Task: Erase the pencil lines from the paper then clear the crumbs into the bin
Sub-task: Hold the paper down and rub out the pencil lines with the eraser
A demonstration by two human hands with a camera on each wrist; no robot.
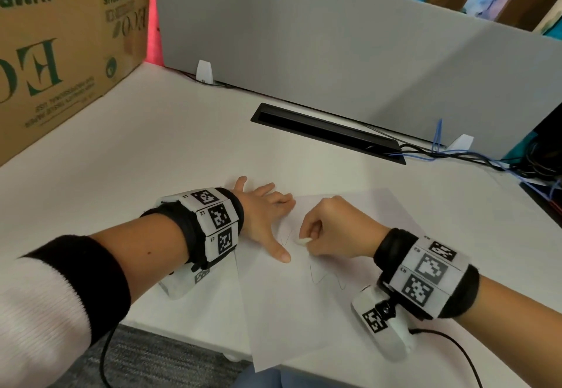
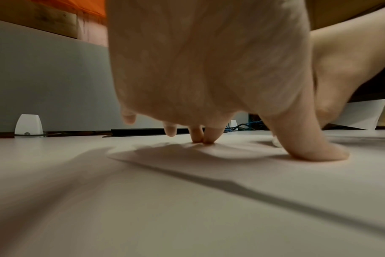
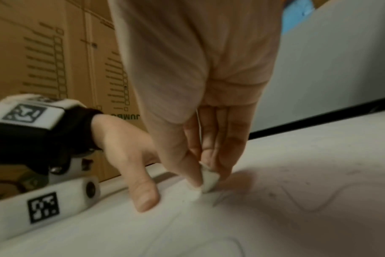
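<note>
Head view: we see the paper (image 1: pixel 292 305) lying flat on the white desk (image 1: pixel 170 144), one corner hanging just past the near edge, with both hands on it.
Why the left hand is spread: we judge it pins the sheet so rubbing cannot drag or crumple it, and its thumb sits just beside the spot being worked.
Left hand (image 1: pixel 264 214): fingers straight and splayed, palm down; from the left wrist view the fingertips (image 2: pixel 205 139) and thumb press the paper, and it holds nothing.
Why the eraser is held low: we judge a short pinch near its tip gives firm pressure and fine control over one stroke.
Right hand (image 1: pixel 337 229): fingers curled, thumb and fingertips pinching the small white eraser (image 3: pixel 209 180), whose lower end touches the paper.
Pencil lines (image 1: pixel 327 279): a wavy stroke lies untouched nearer us than the eraser; a shorter stroke runs between the left thumb and the eraser.
Crumbs: a few specks show near the eraser in the right wrist view, too faint for us to count.
Bin: we cannot find one; a cardboard box (image 1: pixel 60 40) stands at the far left.
Progress: we judge erasing is under way and clearing is not yet begun.
</note>
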